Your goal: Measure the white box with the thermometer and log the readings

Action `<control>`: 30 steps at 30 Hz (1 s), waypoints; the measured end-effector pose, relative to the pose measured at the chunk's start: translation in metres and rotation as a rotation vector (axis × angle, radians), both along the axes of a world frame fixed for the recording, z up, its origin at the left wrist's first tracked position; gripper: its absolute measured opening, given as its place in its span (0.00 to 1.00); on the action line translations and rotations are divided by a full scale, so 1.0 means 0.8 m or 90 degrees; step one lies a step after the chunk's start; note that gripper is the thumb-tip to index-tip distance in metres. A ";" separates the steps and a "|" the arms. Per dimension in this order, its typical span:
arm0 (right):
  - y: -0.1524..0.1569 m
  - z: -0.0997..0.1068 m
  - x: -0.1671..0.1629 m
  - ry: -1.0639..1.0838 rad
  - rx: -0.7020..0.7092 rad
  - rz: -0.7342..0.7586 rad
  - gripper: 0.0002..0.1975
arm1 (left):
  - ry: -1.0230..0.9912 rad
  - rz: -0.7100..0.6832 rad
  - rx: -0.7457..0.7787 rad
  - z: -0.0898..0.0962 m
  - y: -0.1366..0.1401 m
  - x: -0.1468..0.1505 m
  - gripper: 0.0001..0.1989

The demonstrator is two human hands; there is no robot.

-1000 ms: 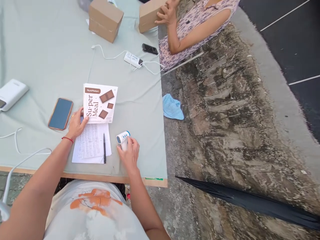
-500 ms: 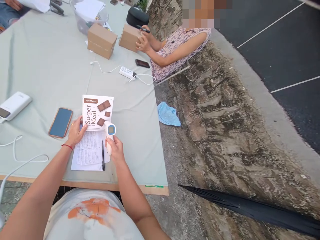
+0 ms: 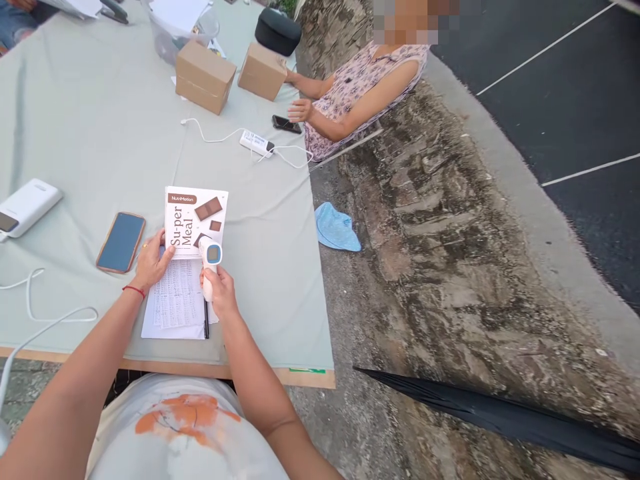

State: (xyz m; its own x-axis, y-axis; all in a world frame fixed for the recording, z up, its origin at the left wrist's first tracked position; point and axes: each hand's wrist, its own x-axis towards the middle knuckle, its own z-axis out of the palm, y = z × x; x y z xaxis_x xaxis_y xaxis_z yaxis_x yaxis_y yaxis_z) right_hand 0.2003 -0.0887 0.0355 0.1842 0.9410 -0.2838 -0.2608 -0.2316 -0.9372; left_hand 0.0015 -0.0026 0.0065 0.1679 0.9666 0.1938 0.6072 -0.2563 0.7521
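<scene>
My left hand (image 3: pixel 153 260) grips the lower left corner of a white box (image 3: pixel 193 217) labelled "Su-per Meal", with brown chocolate squares printed on it. My right hand (image 3: pixel 220 288) is wrapped round the handle of a white infrared thermometer (image 3: pixel 213 257) with a blue-rimmed screen. The thermometer's head overlaps the lower right part of the box in view; whether they touch I cannot tell. Below the box lie printed sheets (image 3: pixel 176 300), and a black pen (image 3: pixel 206 321) rests along their right side. A smartphone (image 3: pixel 121 242) lies left of my left hand.
A white power bank (image 3: pixel 33 207) with a cable is at the left. Farther off stand two cardboard boxes (image 3: pixel 205 77), a clear plastic tub (image 3: pixel 167 43) and a black case (image 3: pixel 278 31). A person (image 3: pixel 365 93) sits at the table's right edge. A blue cloth (image 3: pixel 337 227) lies beyond that edge.
My right hand has moved the thermometer slightly left, farther over the box. The other person's hands have come apart, one now near the dark phone. My left hand keeps its hold.
</scene>
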 end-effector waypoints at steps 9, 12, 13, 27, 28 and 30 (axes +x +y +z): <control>0.001 -0.001 -0.001 0.017 -0.015 -0.004 0.22 | 0.001 0.007 0.002 0.000 0.000 0.002 0.50; 0.001 -0.002 0.000 0.021 -0.017 0.002 0.22 | -0.001 0.004 0.003 0.001 0.000 0.002 0.50; 0.001 -0.002 0.000 0.020 -0.017 0.001 0.22 | -0.002 0.003 0.005 0.001 0.000 0.002 0.50; -0.028 0.028 0.010 0.038 0.003 -0.078 0.25 | 0.011 0.005 -0.005 0.001 0.004 0.000 0.55; -0.034 0.030 0.015 0.031 0.002 -0.092 0.25 | 0.009 0.005 -0.003 0.001 0.005 0.000 0.55; -0.047 0.034 0.024 0.022 0.002 -0.105 0.24 | 0.009 0.005 0.002 0.000 0.007 -0.001 0.55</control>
State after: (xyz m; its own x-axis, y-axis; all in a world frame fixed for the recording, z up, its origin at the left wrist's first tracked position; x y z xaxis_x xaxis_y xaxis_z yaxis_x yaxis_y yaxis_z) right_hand 0.2195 -0.1264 0.0626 0.3258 0.9000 -0.2896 -0.3269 -0.1802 -0.9277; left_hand 0.0008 0.0031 0.0063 0.1630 0.9673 0.1944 0.6199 -0.2537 0.7426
